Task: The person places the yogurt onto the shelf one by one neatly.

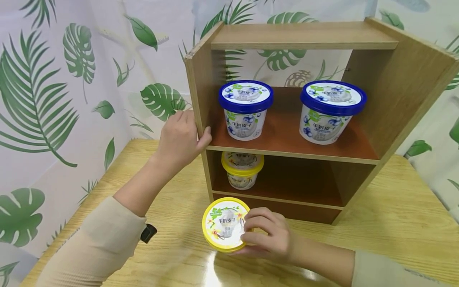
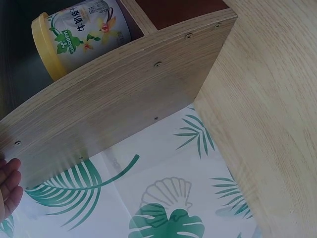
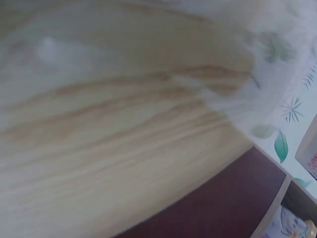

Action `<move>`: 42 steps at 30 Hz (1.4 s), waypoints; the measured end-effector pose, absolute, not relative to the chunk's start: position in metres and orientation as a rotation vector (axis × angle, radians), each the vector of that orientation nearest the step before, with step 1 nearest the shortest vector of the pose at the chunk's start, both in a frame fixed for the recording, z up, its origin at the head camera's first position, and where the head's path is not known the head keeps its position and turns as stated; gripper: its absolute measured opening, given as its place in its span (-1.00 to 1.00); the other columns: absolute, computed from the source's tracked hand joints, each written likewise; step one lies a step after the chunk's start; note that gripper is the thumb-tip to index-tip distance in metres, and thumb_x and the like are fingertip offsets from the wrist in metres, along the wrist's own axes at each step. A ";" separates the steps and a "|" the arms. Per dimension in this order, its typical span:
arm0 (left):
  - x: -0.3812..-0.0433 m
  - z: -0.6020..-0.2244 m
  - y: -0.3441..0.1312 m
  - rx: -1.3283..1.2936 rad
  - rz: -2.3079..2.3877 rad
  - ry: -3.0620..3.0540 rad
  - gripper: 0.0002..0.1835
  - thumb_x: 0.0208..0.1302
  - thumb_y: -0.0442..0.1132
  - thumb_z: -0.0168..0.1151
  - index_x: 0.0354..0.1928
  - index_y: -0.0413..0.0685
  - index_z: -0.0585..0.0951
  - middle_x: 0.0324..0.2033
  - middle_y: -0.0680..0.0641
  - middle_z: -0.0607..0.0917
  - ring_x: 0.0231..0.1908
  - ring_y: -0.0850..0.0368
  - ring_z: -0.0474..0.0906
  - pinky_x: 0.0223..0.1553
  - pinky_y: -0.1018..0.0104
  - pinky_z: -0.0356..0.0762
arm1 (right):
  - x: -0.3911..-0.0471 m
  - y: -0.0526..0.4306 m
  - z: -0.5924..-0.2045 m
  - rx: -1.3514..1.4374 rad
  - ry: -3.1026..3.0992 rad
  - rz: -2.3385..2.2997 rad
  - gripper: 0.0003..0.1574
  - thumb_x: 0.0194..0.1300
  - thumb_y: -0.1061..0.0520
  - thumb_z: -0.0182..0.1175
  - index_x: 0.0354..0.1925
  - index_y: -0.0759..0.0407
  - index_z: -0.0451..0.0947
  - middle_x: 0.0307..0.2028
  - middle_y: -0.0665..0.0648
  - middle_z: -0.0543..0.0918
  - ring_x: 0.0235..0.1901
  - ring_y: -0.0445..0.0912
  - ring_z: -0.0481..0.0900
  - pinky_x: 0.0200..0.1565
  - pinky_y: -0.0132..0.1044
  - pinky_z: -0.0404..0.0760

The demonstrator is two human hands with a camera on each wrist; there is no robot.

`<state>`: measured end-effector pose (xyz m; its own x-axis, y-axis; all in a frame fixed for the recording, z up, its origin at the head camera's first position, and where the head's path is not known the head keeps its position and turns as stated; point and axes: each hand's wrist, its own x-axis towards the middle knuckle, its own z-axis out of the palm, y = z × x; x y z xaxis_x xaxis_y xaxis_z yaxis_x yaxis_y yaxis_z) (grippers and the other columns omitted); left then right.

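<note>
My right hand [image 1: 267, 233] holds a yellow-lidded ice cream tub [image 1: 226, 224] in front of the shelf, its lid facing the head camera. The fingers curl over the lid's right rim and the thumb is mostly hidden. My left hand [image 1: 181, 137] grips the left side panel of the wooden shelf [image 1: 201, 99], thumb at its front edge. In the left wrist view, fingertips [image 2: 11, 186] show beside that panel. Another yellow-lidded tub [image 1: 242, 170] stands on the lower level at the left. Two blue-lidded tubs, a left one [image 1: 246, 111] and a right one [image 1: 331, 113], stand on the middle board.
The shelf stands on a wood-grain table [image 1: 172, 239], before a white backdrop [image 1: 104, 71] printed with green leaves. Its top board [image 1: 305, 34] spans both side panels. A dark strap end [image 1: 148, 233] sticks out by my left sleeve.
</note>
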<state>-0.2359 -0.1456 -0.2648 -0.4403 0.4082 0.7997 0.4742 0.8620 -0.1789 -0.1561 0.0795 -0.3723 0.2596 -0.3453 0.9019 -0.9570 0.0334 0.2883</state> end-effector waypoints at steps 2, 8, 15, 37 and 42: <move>-0.236 -0.264 -0.145 -0.642 -0.085 -2.085 -0.66 0.19 -0.15 0.12 -0.40 -0.41 0.49 -0.57 -0.23 0.56 -0.52 -0.11 0.48 -0.47 0.14 0.47 | -0.155 0.086 -0.368 1.506 -1.266 0.748 -0.64 0.16 -0.04 0.30 -0.56 0.18 0.52 -0.56 0.11 0.55 -0.49 -0.03 0.53 -0.45 -0.40 0.59; -0.237 -0.262 -0.145 -0.640 -0.080 -2.077 -0.66 0.18 -0.15 0.12 -0.42 -0.40 0.48 -0.59 -0.22 0.54 -0.53 -0.11 0.47 -0.49 0.14 0.46 | -0.154 0.099 -0.356 1.491 -1.241 0.733 -0.64 0.19 -0.03 0.29 -0.58 0.18 0.52 -0.57 0.12 0.54 -0.52 0.00 0.52 -0.51 -0.37 0.57; -0.237 -0.263 -0.146 -0.633 -0.082 -2.077 -0.66 0.18 -0.15 0.11 -0.41 -0.40 0.49 -0.58 -0.23 0.55 -0.51 -0.13 0.49 -0.46 0.12 0.47 | -0.153 0.105 -0.347 1.490 -1.221 0.730 -0.63 0.18 -0.02 0.29 -0.59 0.19 0.51 -0.59 0.12 0.54 -0.54 0.01 0.52 -0.54 -0.33 0.56; -0.235 -0.264 -0.145 -0.637 -0.099 -2.102 -0.66 0.19 -0.16 0.11 -0.39 -0.42 0.50 -0.56 -0.24 0.57 -0.50 -0.13 0.49 -0.45 0.11 0.48 | -0.154 0.131 -0.346 1.430 -1.272 0.780 -0.59 0.12 -0.04 0.34 -0.59 0.23 0.50 -0.58 0.15 0.52 -0.51 0.04 0.50 -0.46 -0.30 0.54; -0.235 -0.264 -0.144 -0.645 -0.109 -2.089 -0.66 0.18 -0.16 0.11 -0.40 -0.42 0.50 -0.56 -0.25 0.57 -0.49 -0.13 0.49 -0.44 0.10 0.48 | -0.154 0.136 -0.344 1.415 -1.245 0.794 -0.57 0.11 -0.03 0.34 -0.59 0.26 0.47 -0.60 0.16 0.50 -0.52 0.04 0.48 -0.48 -0.31 0.52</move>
<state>-0.2348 -0.1442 -0.2639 -0.4422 0.4033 0.8012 0.4847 0.8590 -0.1649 -0.1537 0.1359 -0.3439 0.2405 -0.2683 0.9328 -0.9589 0.0836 0.2712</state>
